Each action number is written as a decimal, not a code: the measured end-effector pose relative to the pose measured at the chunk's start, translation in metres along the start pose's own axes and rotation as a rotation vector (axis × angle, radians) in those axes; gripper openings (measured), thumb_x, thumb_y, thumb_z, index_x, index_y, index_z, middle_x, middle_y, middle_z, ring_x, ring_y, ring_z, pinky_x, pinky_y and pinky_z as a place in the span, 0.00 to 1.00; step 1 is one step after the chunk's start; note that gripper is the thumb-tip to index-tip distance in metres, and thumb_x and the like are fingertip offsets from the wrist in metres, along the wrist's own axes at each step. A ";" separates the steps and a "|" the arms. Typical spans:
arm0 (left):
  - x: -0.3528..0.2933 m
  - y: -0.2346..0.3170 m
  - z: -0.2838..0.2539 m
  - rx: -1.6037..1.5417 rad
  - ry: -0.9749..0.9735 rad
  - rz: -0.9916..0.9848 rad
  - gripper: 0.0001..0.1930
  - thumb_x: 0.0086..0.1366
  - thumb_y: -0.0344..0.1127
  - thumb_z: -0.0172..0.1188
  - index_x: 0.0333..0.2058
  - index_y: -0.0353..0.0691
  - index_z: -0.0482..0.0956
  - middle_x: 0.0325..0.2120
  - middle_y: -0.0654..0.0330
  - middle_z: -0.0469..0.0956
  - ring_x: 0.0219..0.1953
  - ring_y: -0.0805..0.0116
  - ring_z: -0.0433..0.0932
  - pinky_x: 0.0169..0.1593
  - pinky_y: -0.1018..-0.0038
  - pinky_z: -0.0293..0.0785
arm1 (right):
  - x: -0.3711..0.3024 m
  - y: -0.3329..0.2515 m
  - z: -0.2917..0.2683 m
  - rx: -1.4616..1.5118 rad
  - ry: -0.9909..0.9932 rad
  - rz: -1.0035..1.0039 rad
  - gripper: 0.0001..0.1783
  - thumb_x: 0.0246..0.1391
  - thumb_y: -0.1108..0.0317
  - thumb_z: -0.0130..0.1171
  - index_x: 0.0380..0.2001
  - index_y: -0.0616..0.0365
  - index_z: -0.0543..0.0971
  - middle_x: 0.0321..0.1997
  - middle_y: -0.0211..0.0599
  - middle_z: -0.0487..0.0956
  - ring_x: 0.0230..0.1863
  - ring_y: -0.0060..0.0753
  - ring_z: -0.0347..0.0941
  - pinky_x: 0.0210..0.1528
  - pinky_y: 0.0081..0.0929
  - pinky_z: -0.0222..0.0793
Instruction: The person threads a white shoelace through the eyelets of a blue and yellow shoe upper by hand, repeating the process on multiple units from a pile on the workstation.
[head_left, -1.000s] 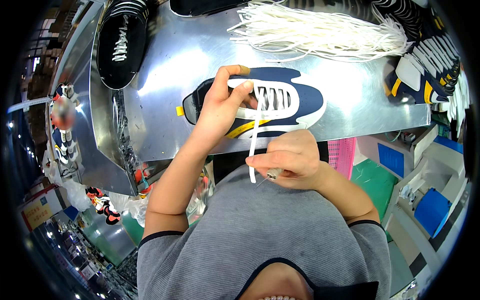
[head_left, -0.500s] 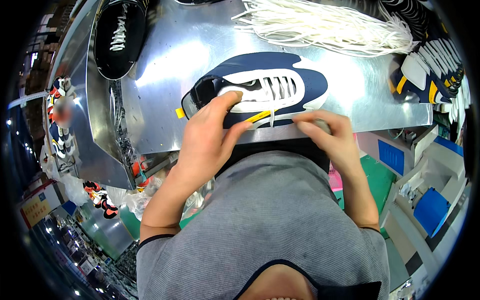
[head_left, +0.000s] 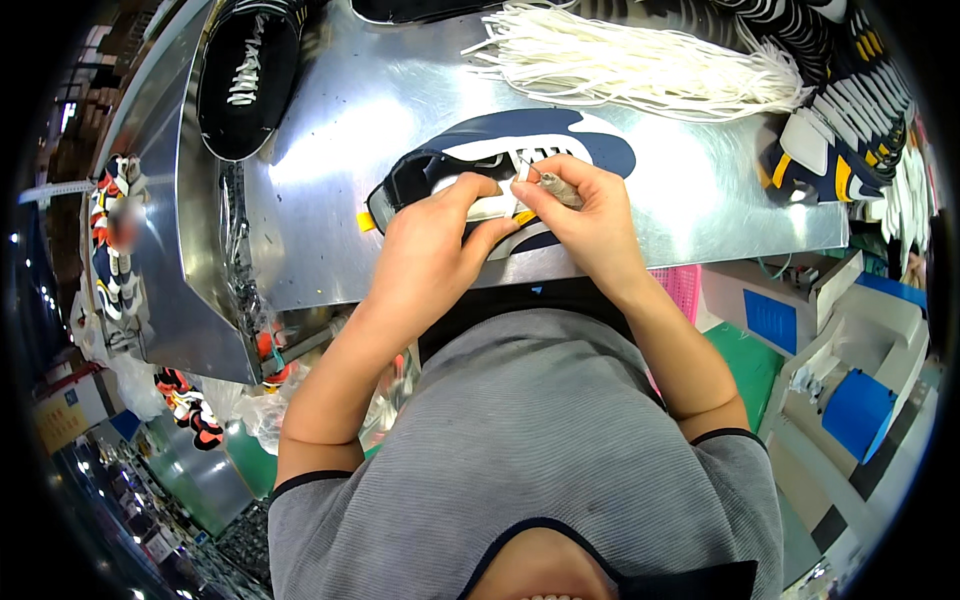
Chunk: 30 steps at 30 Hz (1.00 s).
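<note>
Left hand on shoe (navy-and-white).

A pink basket is low down, right of the right grip. Clear plastic bags are low down, left of the left grip.

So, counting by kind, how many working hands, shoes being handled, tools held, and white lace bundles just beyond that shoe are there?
Left hand and right hand: 2
Navy-and-white shoe: 1
Small tool: 1
White lace bundle: 1
Total: 5
</note>
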<state>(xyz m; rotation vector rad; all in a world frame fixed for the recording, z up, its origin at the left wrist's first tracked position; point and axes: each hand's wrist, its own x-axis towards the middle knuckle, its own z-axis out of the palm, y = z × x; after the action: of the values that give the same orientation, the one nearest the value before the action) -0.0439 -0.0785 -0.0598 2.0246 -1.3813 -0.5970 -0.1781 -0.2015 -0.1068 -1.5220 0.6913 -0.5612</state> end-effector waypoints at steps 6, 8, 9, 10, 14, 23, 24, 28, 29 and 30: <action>0.006 -0.003 0.015 0.193 0.166 0.064 0.13 0.60 0.40 0.69 0.37 0.40 0.77 0.25 0.53 0.81 0.24 0.55 0.81 0.27 0.64 0.73 | -0.006 -0.006 -0.004 0.181 -0.006 -0.054 0.14 0.58 0.66 0.66 0.42 0.63 0.77 0.26 0.31 0.81 0.27 0.14 0.71 0.30 0.18 0.66; 0.007 -0.007 0.020 0.189 0.215 0.132 0.12 0.59 0.38 0.69 0.37 0.40 0.78 0.25 0.54 0.81 0.23 0.57 0.80 0.26 0.66 0.73 | -0.019 -0.012 -0.018 -0.107 -0.077 0.042 0.14 0.62 0.64 0.62 0.44 0.62 0.73 0.26 0.36 0.80 0.26 0.20 0.74 0.31 0.22 0.68; 0.007 -0.008 0.023 0.215 0.253 0.192 0.12 0.59 0.37 0.70 0.37 0.40 0.78 0.24 0.55 0.81 0.22 0.57 0.79 0.26 0.67 0.72 | -0.027 -0.007 -0.018 -0.103 -0.049 -0.029 0.12 0.65 0.64 0.58 0.42 0.60 0.71 0.25 0.38 0.79 0.25 0.29 0.76 0.30 0.26 0.68; 0.007 -0.008 0.024 0.240 0.290 0.251 0.12 0.58 0.36 0.70 0.37 0.39 0.78 0.24 0.55 0.81 0.21 0.58 0.79 0.25 0.68 0.72 | -0.032 -0.007 -0.021 -0.100 -0.048 -0.028 0.12 0.65 0.64 0.58 0.42 0.60 0.71 0.25 0.38 0.79 0.25 0.29 0.76 0.30 0.26 0.68; 0.006 -0.010 0.026 0.239 0.303 0.265 0.13 0.57 0.35 0.71 0.36 0.38 0.78 0.22 0.56 0.80 0.20 0.60 0.78 0.25 0.69 0.71 | -0.036 -0.004 -0.029 -0.192 -0.128 0.071 0.11 0.65 0.63 0.57 0.38 0.60 0.71 0.24 0.39 0.78 0.24 0.34 0.76 0.29 0.29 0.69; 0.008 -0.011 0.020 0.218 0.164 0.275 0.11 0.60 0.32 0.70 0.37 0.37 0.78 0.25 0.55 0.82 0.23 0.61 0.81 0.26 0.70 0.73 | -0.030 -0.006 -0.026 -0.086 -0.138 0.173 0.12 0.64 0.64 0.58 0.35 0.63 0.71 0.23 0.39 0.77 0.22 0.30 0.74 0.28 0.29 0.69; 0.008 -0.011 0.021 0.216 0.161 0.277 0.11 0.60 0.32 0.70 0.37 0.37 0.78 0.25 0.55 0.82 0.23 0.61 0.81 0.26 0.70 0.73 | -0.030 -0.007 -0.027 -0.085 -0.142 0.188 0.12 0.64 0.65 0.59 0.35 0.63 0.71 0.23 0.39 0.77 0.22 0.29 0.74 0.28 0.28 0.68; 0.008 -0.013 0.025 0.196 0.232 0.282 0.11 0.59 0.33 0.69 0.37 0.38 0.78 0.19 0.57 0.77 0.19 0.62 0.76 0.25 0.68 0.70 | -0.032 -0.012 -0.029 -0.142 -0.150 0.203 0.12 0.64 0.65 0.59 0.35 0.64 0.71 0.22 0.37 0.77 0.23 0.27 0.74 0.28 0.27 0.68; 0.008 -0.014 0.025 0.201 0.242 0.287 0.11 0.59 0.33 0.69 0.37 0.38 0.78 0.19 0.57 0.77 0.19 0.62 0.76 0.25 0.68 0.70 | -0.030 -0.012 -0.029 -0.145 -0.153 0.190 0.12 0.65 0.65 0.58 0.34 0.64 0.71 0.22 0.36 0.77 0.23 0.26 0.74 0.27 0.26 0.68; 0.008 -0.014 0.025 0.199 0.242 0.290 0.11 0.59 0.33 0.69 0.37 0.38 0.78 0.19 0.57 0.77 0.19 0.62 0.76 0.25 0.68 0.70 | -0.029 -0.012 -0.029 -0.149 -0.155 0.172 0.12 0.65 0.65 0.58 0.34 0.63 0.72 0.22 0.35 0.77 0.23 0.26 0.74 0.27 0.26 0.68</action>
<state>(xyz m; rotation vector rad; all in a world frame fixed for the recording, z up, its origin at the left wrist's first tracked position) -0.0480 -0.0883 -0.0880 1.9197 -1.5935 -0.0876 -0.2175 -0.2007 -0.0909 -1.6062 0.7483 -0.2637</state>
